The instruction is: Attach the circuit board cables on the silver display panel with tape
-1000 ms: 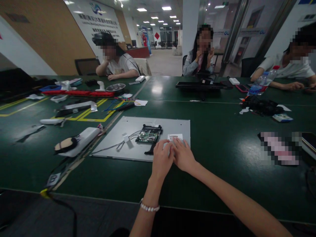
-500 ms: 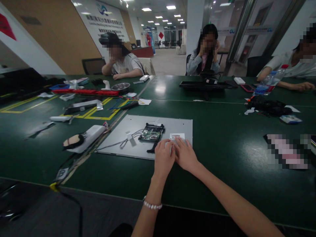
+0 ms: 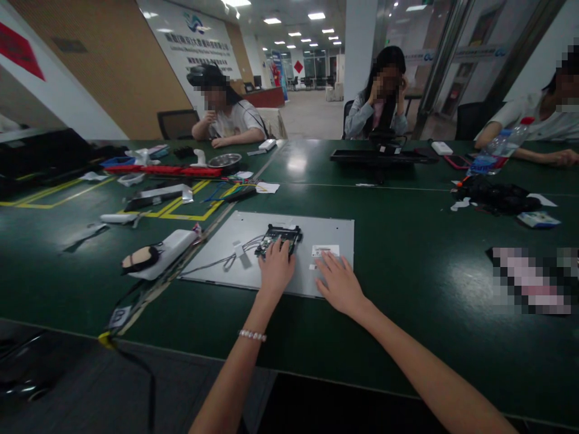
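Observation:
A flat grey panel (image 3: 217, 241) lies on the green table, with a circuit board in a black frame (image 3: 286, 231) on it and thin cables running left from the board. Over the near part of the board is my left hand (image 3: 275, 268), fingers apart, covering some of it; whether it touches the board I cannot tell. My right hand (image 3: 340, 283) lies with spread fingers at the panel's right side, its fingertips by a white label (image 3: 325, 250). Neither hand appears to hold anything.
A white device with a beige and black pad (image 3: 140, 259) lies left of the panel. Behind stand a black monitor-like bar (image 3: 377, 158) and plastic bottles (image 3: 491, 150). Tools, wires and a metal bowl (image 3: 225, 160) sit at the back left. Several people sit across the table.
My left hand has moved left from beside my right hand to over the circuit board, its fingers now spread. My right hand has stayed near the label. The view has shifted slightly.

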### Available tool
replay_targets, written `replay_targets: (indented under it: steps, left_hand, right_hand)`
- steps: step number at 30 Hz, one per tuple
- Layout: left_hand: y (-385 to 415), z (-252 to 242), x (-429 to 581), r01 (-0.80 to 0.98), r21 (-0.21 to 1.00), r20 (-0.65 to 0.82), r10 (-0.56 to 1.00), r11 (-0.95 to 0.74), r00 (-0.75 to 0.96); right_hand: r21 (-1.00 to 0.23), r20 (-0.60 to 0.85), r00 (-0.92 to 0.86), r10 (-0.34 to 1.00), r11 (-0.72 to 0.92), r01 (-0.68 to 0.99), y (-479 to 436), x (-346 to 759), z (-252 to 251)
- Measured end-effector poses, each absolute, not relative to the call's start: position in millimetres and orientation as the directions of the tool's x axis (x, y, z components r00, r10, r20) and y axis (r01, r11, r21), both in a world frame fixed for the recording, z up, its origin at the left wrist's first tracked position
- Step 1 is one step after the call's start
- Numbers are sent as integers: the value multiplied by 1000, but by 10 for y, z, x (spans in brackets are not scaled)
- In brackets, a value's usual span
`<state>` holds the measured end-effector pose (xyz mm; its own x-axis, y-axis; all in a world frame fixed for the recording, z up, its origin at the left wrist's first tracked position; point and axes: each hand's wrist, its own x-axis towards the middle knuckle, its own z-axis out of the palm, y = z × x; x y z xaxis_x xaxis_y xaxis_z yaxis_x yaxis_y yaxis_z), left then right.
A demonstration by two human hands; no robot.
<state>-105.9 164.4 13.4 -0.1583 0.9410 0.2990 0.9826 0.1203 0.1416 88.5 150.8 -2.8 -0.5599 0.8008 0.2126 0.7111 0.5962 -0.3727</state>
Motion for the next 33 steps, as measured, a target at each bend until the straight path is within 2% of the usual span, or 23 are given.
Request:
replay_targets:
  steps: [17,21,28,33]
  left_hand:
    - [2210,148,-1322,961,114,281,920,250,-273]
    - [2225,194,-1347,964,115,254,931,240,-262]
    - [2642,325,-1517,988,75,330,932,136,-154]
    - [3040,342,-1734,994,3,211,971,114,-112]
  right_hand:
    - [-375,187,-565,804,590,715,1521,899,4]
    - [-382,187,-563,805,587,714,1516,901,19]
    - [-392,190,-555,809,581,713,1519,895,13]
    - [-390,198,-550,812,580,715,1512,895,28]
